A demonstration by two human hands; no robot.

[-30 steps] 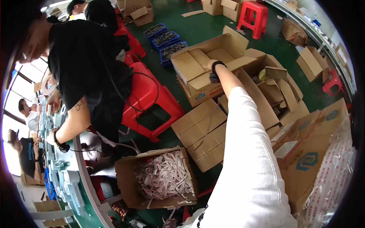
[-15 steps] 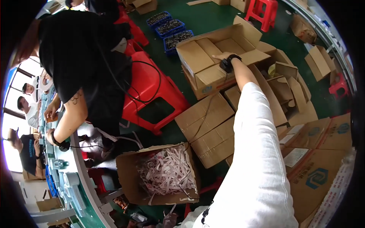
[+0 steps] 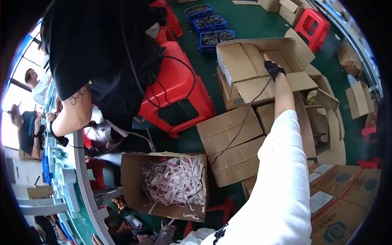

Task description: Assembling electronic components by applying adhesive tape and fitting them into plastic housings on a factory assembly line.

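Note:
My right hand [image 3: 274,68], with a black band and device around its wrist and back, reaches into an open cardboard box [image 3: 240,63] at the upper right. One finger stretches out over the box's inside; the other fingers are partly hidden, and I see nothing held. A thin black cable [image 3: 245,122] hangs from the wrist device down across the cartons. At the bottom edge, a few fingertips [image 3: 96,240] show beside the workbench; whether they belong to my left hand I cannot tell.
Flat closed cartons [image 3: 230,124] lie below the open box. A box of shredded-looking white strips [image 3: 175,179] stands nearer. Red stools [image 3: 173,81], blue baskets [image 3: 214,38] of small dark parts and a workbench [image 3: 87,192] surround me. A person in black [image 3: 102,53] bends at the left.
The view has shifted, so the open box and baskets appear farther right. My right hand has turned and moved slightly deeper over the box. Fingertips now show at the bottom edge.

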